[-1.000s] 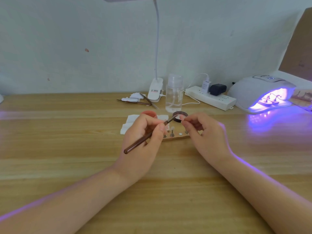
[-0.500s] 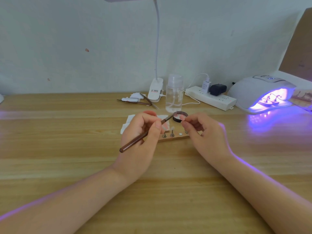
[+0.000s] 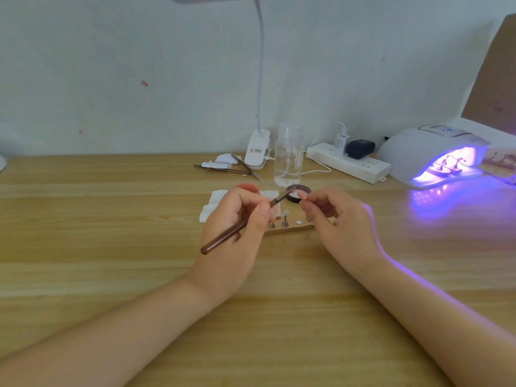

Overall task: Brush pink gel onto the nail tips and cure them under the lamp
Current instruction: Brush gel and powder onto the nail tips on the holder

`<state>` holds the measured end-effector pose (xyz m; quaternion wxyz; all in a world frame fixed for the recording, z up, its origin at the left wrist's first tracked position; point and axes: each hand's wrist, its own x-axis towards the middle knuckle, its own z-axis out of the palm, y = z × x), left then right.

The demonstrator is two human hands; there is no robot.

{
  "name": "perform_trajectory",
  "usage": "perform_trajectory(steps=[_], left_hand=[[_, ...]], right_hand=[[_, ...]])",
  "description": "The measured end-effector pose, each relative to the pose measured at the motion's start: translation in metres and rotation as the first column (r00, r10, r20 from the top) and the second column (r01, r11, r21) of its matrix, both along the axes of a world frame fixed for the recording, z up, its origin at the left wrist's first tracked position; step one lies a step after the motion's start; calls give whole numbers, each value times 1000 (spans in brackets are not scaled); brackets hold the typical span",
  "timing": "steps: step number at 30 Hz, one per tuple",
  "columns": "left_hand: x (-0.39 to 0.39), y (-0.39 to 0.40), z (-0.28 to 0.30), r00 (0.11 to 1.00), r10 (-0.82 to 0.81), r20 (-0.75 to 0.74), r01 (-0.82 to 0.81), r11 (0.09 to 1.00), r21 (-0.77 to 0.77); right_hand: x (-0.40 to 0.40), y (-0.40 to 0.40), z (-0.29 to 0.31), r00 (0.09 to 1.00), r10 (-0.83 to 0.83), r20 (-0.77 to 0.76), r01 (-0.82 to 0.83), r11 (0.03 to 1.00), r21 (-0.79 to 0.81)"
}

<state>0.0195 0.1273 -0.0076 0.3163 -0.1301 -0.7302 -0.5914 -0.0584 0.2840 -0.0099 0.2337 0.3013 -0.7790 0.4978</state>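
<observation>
Nail tips point(image 3: 284, 213) stand on small metal pegs in a wooden holder point(image 3: 290, 228) lying on the wooden table point(image 3: 111, 247), between the two hands. One pale tip shows clearly on a peg; another peg to its left is partly hidden by the left hand point(image 3: 237, 227), and a white dot marks a bare spot on the holder.

The left hand is clamped around a brown brush point(image 3: 231, 233), fingers pinched on the handle, the butt end pointing down and to the left, the bristle end reaching up and right to the rim of a small round jar point(image 3: 298, 193). The right hand point(image 3: 337, 222) has its fingertips closed together on a small pale piece held at the jar's near edge; what the piece is cannot be told for certain.

Just behind the left hand lie white pads point(image 3: 213, 203). Farther back stand a clear pump bottle point(image 3: 289, 155), the clip base of a white desk lamp point(image 3: 257, 149), and loose tools point(image 3: 223, 169) beside it. A white power strip point(image 3: 349, 162) runs along the wall. At far right the curing lamp point(image 3: 430, 153) glows violet, with several pegged tips inside.
</observation>
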Motion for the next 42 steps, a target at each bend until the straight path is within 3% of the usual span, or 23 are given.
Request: perform_trajectory(steps=[28, 33, 38, 40, 42], left_hand=[[3, 0, 1, 1000, -13, -8, 13, 999, -34], [4, 1, -1, 1000, 14, 21, -12, 995, -100], [5, 0, -1, 999, 16, 35, -14, 998, -55], [4, -1, -1, 999, 27, 39, -26, 999, -22], [2, -2, -2, 998, 39, 51, -40, 999, 15]], right_hand=[[-2, -1, -1, 1000, 14, -11, -14, 1000, 22], [1, 0, 1, 1000, 24, 12, -24, 1000, 11], [0, -1, 1, 1000, -12, 24, 12, 1000, -17], [0, -1, 1, 1000, -30, -6, 30, 999, -14], [-1, 1, 4, 987, -68, -143, 76, 996, 52]])
